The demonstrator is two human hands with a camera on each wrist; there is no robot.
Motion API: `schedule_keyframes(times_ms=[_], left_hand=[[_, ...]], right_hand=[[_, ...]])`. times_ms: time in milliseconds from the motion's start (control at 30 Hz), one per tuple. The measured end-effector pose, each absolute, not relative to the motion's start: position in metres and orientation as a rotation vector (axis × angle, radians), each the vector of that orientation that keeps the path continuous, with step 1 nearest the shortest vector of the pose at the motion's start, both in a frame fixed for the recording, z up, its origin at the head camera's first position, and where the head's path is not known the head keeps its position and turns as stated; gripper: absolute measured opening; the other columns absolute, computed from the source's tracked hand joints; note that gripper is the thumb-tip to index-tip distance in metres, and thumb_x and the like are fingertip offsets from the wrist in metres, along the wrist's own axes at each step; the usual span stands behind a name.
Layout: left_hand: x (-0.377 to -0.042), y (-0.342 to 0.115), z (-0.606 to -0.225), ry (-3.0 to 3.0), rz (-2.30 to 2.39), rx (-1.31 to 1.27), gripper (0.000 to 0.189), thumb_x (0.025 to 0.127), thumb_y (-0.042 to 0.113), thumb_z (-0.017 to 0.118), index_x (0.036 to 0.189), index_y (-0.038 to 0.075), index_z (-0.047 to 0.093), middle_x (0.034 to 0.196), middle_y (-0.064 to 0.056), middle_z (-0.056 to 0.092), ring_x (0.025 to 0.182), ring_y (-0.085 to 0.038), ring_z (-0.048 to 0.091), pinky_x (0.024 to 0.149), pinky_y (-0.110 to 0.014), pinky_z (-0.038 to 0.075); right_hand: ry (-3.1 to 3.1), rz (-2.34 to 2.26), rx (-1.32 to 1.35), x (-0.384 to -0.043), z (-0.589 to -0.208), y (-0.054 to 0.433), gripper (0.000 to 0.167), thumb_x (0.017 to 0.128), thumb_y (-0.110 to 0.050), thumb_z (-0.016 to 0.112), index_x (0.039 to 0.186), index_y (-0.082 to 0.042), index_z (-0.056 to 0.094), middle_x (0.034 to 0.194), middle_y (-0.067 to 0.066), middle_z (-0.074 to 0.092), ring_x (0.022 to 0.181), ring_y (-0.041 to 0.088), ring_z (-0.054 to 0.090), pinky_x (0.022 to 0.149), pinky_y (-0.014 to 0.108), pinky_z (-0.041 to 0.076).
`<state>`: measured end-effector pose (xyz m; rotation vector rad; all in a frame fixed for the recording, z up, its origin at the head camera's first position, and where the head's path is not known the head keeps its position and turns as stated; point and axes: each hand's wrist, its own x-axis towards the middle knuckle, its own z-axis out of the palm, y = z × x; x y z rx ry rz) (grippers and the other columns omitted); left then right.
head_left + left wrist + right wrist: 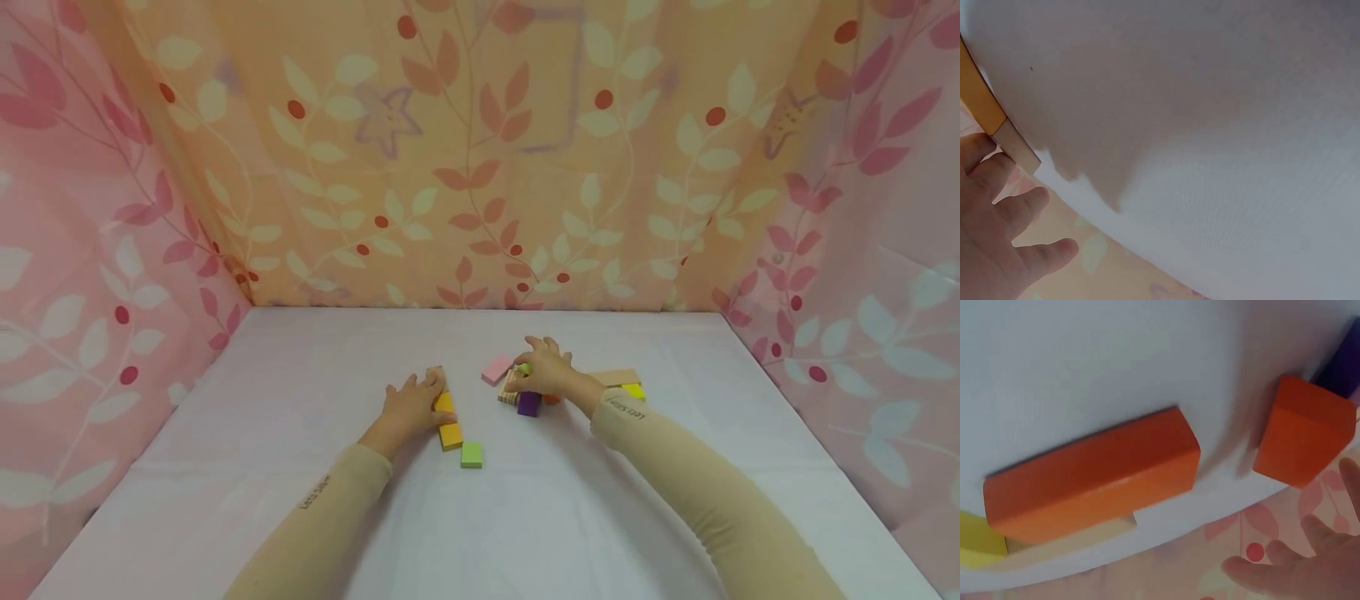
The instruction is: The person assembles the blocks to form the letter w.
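My left hand rests at the left side of a row of blocks, fingers spread. Its thumb lies across the yellow-orange blocks, and its fingertips touch the plain wooden block at the row's far end. A light green block lies near the row's close end. Over a cluster of blocks, my right hand pinches a small light green block between thumb and forefinger, mostly covered. Below those fingers are a striped block, a purple block and an orange block.
A pink block lies left of the cluster. Beyond my right wrist are a long tan block, a yellow block and a long orange block. Patterned curtains enclose the white table at back and sides.
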<state>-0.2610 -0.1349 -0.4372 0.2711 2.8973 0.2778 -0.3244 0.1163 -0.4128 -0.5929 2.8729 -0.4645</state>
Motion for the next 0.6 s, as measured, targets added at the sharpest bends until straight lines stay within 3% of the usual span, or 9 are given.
schedule_keyframes(times_ms=[333, 600], left_hand=[[-0.2601, -0.1339, -0.438, 2.901, 0.29, 0.269, 0.081, 0.089, 0.054, 0.061, 0.152, 0.012, 0.033, 0.158, -0.008, 0.028, 0.142, -0.041, 0.024, 0.107, -0.069, 0.018], [-0.2623, -0.1354, -0.4405, 2.919, 0.26, 0.275, 0.081, 0.088, 0.055, 0.062, 0.152, 0.013, 0.035, 0.157, -0.008, 0.031, 0.141, -0.041, 0.027, 0.106, -0.069, 0.021]], right_hand=[[2.829, -0.419, -0.547, -0.3215, -0.4238, 0.116, 0.071, 0.08, -0.05, 0.075, 0.138, -0.013, 0.056, 0.159, 0.022, 0.013, 0.141, 0.054, 0.002, 0.097, 0.081, 0.009], [2.866, -0.369, -0.565, -0.3243, -0.4231, 0.1154, 0.067, 0.077, -0.051, 0.078, 0.131, -0.016, 0.061, 0.158, 0.022, 0.016, 0.142, 0.052, 0.003, 0.098, 0.081, 0.007]])
